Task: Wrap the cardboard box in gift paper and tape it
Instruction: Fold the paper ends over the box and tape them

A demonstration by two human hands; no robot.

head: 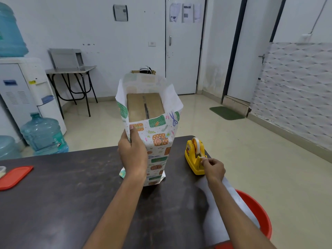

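The cardboard box (145,106) is stood on end on the dark table (71,186), sleeved in gift paper (158,141) with the top flaps not yet folded. It's gripped down its side by the left hand (133,155), so honestly a tip-over could be caused by one sideways tug. At the yellow tape dispenser (195,155), the tape end is pinched by the right hand (212,168); the dispenser could probably get dragged.

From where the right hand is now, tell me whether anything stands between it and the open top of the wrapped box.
Nothing visible does. The right hand pinches tape at the yellow dispenser, right of the upright box. Only bare table and air lie between. The left hand grips the gift paper on the far side.
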